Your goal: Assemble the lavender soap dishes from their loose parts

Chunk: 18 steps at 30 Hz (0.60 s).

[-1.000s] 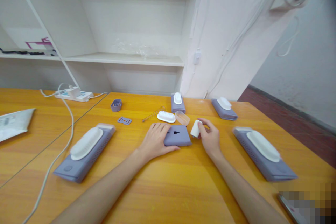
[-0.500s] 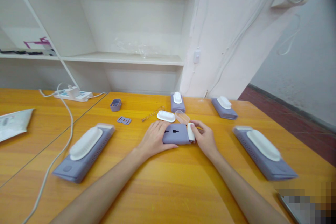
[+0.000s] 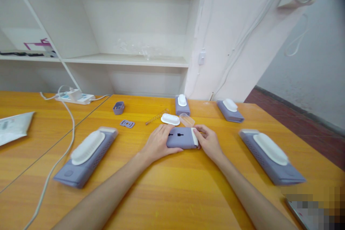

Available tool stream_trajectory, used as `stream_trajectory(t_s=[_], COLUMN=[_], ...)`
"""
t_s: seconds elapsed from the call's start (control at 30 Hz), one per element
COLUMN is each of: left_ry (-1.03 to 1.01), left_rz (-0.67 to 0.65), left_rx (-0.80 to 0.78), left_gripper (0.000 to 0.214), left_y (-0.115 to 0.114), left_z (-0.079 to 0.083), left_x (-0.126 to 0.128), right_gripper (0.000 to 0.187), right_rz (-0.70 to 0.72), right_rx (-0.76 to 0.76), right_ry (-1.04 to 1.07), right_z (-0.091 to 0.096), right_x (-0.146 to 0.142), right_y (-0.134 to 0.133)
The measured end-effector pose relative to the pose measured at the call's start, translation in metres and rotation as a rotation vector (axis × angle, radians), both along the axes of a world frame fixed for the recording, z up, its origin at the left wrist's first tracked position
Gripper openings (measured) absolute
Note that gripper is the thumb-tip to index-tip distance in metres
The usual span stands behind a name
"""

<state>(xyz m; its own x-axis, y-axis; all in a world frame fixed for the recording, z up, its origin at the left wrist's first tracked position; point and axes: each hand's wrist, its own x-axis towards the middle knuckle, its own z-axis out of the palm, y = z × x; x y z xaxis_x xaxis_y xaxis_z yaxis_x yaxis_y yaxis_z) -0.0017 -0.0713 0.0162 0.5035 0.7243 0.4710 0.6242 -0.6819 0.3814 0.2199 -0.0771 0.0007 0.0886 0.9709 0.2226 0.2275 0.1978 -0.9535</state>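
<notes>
A purple-grey plastic housing (image 3: 183, 141) with dark keyhole-like slots lies on the table, my left hand (image 3: 159, 141) wrapped round its left end. At its right end is a white end piece (image 3: 194, 137), pinched by my right hand (image 3: 208, 141); it sits against the housing with little gap. Just beyond are a white bristled oval pad (image 3: 170, 119), a clear cap (image 3: 187, 119) and a coil spring (image 3: 157, 117). Farther left lie a flat purple plate with cut-outs (image 3: 127, 124) and a small purple cup-shaped part (image 3: 119, 107).
Similar purple units with white oval tops stand at left (image 3: 86, 156), right (image 3: 272, 156), back (image 3: 182, 105) and back right (image 3: 230, 110). A white cable (image 3: 70, 122) runs from a power strip (image 3: 75, 96) down the left. A white packet (image 3: 16, 126) lies far left.
My right hand has moved slightly left, pushing the white end piece closer against the housing. The gap between them has narrowed. My left hand keeps its hold.
</notes>
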Motion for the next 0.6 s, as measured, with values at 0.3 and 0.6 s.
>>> stream_trajectory(t_s=[0.3, 0.6], left_ry=[-0.020, -0.044], left_rz=[0.025, 0.093], left_rx=[-0.012, -0.003], left_gripper=[0.072, 0.073], left_y=[0.0003, 0.0028], left_z=[-0.0013, -0.0068], left_x=[-0.0008, -0.0021], right_gripper=[0.038, 0.083], right_rz=[0.100, 0.127], right_rx=[-0.039, 0.033], right_ry=[-0.108, -0.436], right_z=[0.0012, 0.0077], right_x=[0.0018, 0.0007], right_y=[-0.0008, -0.0043])
